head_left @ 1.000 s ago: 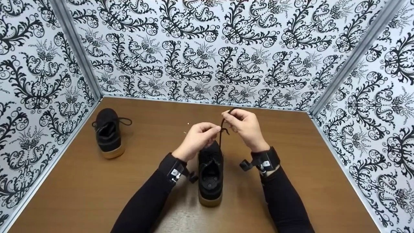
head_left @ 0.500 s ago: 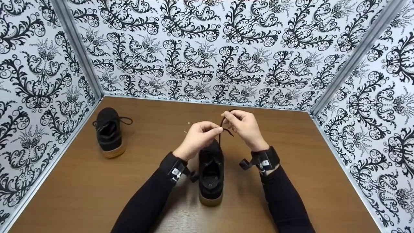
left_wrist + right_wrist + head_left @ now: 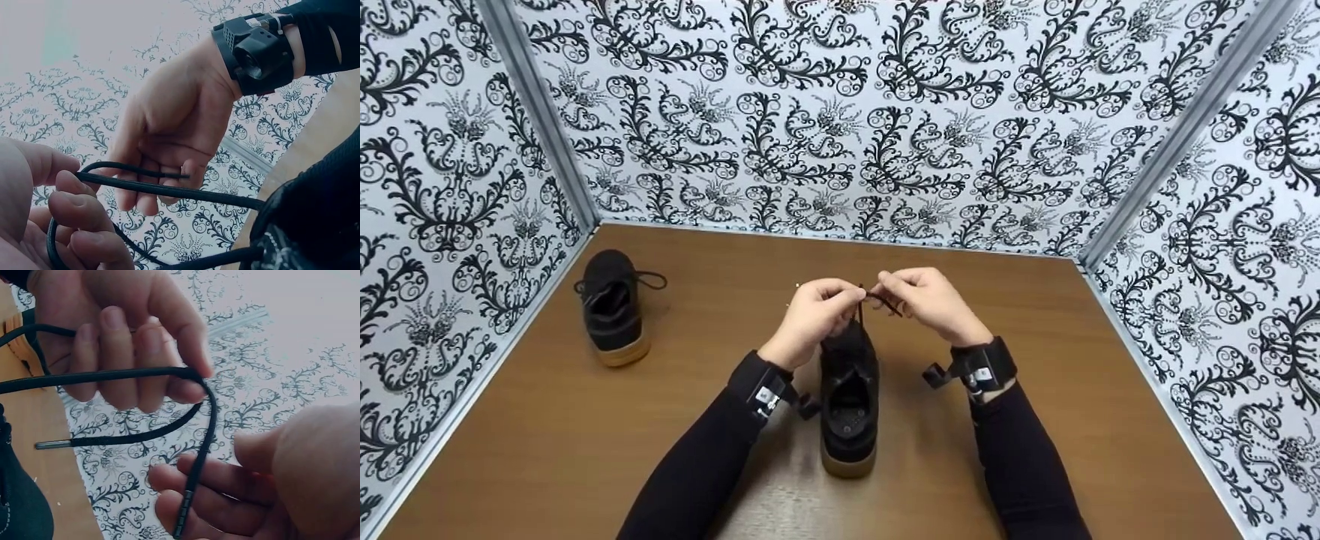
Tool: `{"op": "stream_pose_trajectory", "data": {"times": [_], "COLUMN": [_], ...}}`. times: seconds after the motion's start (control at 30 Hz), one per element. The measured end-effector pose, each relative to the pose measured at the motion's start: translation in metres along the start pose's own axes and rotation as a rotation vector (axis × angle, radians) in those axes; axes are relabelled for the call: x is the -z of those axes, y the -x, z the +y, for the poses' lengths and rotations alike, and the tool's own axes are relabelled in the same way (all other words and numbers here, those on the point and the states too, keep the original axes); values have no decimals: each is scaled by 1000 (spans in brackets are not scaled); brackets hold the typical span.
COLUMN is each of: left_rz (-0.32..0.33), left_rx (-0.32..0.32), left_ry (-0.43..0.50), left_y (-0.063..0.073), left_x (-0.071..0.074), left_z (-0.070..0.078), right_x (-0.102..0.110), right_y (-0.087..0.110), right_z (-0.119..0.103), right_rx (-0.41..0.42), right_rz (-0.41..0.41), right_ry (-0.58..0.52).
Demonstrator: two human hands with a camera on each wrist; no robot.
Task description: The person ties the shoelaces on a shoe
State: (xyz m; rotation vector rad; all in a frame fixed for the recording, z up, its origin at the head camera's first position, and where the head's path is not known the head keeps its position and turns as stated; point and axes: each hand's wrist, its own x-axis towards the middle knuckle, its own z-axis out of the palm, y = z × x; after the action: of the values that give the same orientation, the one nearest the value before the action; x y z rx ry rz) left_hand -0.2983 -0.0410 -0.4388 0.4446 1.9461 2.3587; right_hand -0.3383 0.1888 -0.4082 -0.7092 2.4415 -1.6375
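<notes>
A black shoe (image 3: 849, 446) with a tan sole stands upright on the table, its toe pointing away. Above the toe, my left hand (image 3: 814, 311) pinches black shoelace (image 3: 140, 373) between thumb and index finger. One lace end with a metal tip (image 3: 53, 445) hangs out to the side of that pinch; another dark-tipped end (image 3: 184, 512) hangs down in front of my right hand's fingers. My right hand (image 3: 930, 300) is close beside the left, thumb apart from its loosely bent fingers. In the left wrist view, a lace strand runs from the left hand (image 3: 73, 208) to the shoe (image 3: 315, 208).
A second black shoe (image 3: 611, 266) stands at the table's far left, with a lace loop (image 3: 652, 280) out to its right. Small pale bits lie on the wooden table (image 3: 720, 300) behind the left hand. Patterned walls (image 3: 825, 112) enclose the back and sides.
My right hand has let go of the raised lace and come down slightly, nearer the left hand. The left hand has shifted a little to the left, still pinching the lace. Both shoes stay put.
</notes>
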Motion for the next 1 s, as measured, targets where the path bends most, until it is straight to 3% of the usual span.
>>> {"op": "stream_pose_trajectory", "data": {"times": [0.2, 0.37, 0.6, 1.0], "left_rz": [40, 58, 62, 74], "left_rx": [-4, 11, 25, 39], "left_ry": [-11, -7, -1, 47], "left_y": [-2, -3, -3, -10], "left_x": [2, 1, 0, -2], "left_z": [-3, -4, -9, -16], "right_x": [7, 8, 13, 21], "right_y": [7, 8, 6, 9], "right_z": [-6, -7, -5, -6], "right_rx": [47, 69, 41, -18], "right_rz": [-92, -9, 132, 133], "right_ry": [115, 184, 147, 168]}}
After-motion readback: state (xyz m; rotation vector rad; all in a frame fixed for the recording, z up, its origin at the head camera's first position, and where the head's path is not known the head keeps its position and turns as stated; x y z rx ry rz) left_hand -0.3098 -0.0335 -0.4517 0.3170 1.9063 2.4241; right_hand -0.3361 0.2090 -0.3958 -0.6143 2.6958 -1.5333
